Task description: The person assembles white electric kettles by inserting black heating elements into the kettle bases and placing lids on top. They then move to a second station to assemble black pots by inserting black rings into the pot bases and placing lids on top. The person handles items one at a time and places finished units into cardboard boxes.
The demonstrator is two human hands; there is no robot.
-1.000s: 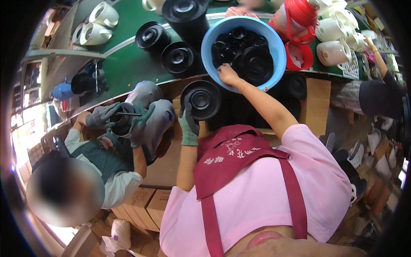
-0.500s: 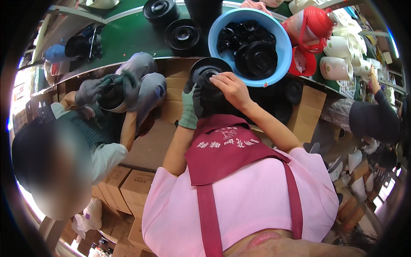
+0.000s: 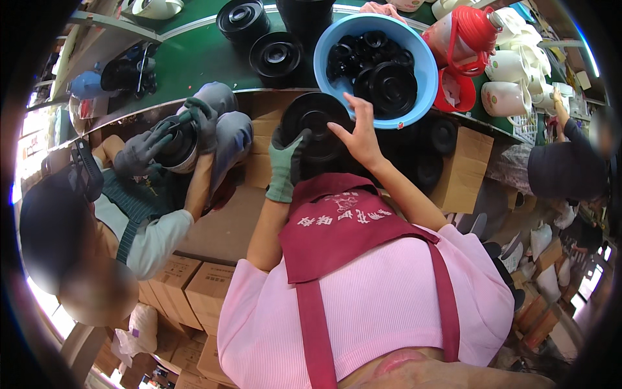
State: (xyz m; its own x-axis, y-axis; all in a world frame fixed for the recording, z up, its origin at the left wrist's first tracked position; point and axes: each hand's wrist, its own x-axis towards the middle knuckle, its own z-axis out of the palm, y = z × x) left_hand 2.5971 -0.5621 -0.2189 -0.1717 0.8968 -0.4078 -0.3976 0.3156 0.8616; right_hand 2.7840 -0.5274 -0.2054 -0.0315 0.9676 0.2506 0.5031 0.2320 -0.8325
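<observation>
A round black disc (image 3: 316, 115), lid-like with ring-shaped ridges, is in front of the apron, just off the green table's near edge. My left hand (image 3: 287, 159), in a green and grey glove, grips its lower left side, thumb lying over the face. Bare and spread, my right hand (image 3: 360, 139) is at the disc's right side, thumb tip close to its face; whether it touches I cannot tell. A light blue basin (image 3: 433, 84) beyond holds small black knob-like parts (image 3: 370, 52) and black discs (image 3: 392, 89).
Black disc stacks (image 3: 276, 55) stand on the green table (image 3: 188, 55). Right of the basin are a red-topped flask (image 3: 465, 35), a red tub (image 3: 451, 107) and white jugs (image 3: 502, 98). At left, a co-worker's gloved hands (image 3: 139, 153) hold a pot. A carton (image 3: 463, 172) stands at right.
My right hand has left the disc's centre, moving right, and its fingers have spread. The disc now shows more of its broad face. The co-worker's hands have shifted on the pot.
</observation>
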